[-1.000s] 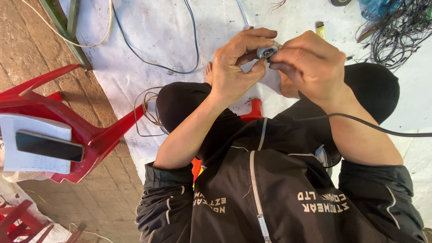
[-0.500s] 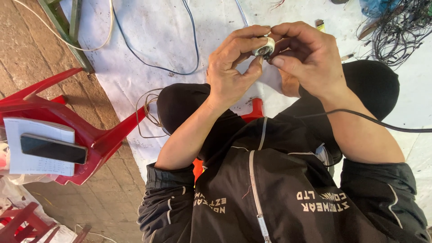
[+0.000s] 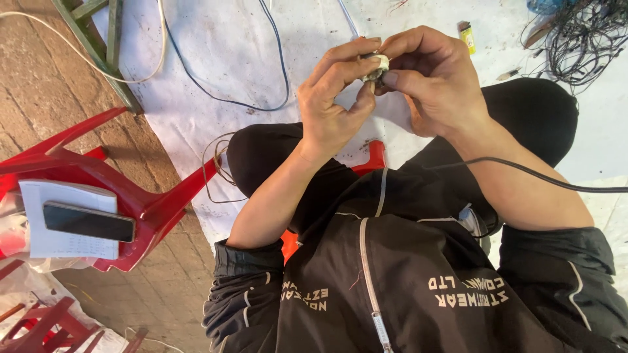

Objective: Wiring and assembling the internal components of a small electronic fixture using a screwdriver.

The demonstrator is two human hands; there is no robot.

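Note:
My left hand (image 3: 337, 98) and my right hand (image 3: 432, 82) meet in front of me over my knees. Both pinch a small white-and-metal electrical part (image 3: 375, 67) between thumbs and fingertips. The fingers hide most of the part. A black cable (image 3: 543, 178) runs across my right forearm and off the right edge. I sit in a black jacket and black trousers above a white sheet (image 3: 229, 59) spread on the ground.
A red plastic chair (image 3: 98, 176) at the left carries a white notebook (image 3: 55, 245) with a black phone (image 3: 88, 222) on it. Dark wires (image 3: 216, 98) loop over the sheet. A tangle of wires (image 3: 579, 39) and a yellow lighter (image 3: 467, 36) lie at the upper right.
The hands stayed together on the small part and turned it slightly. The view shifted a little, so the hands sit a touch lower and the chair nearer the left edge.

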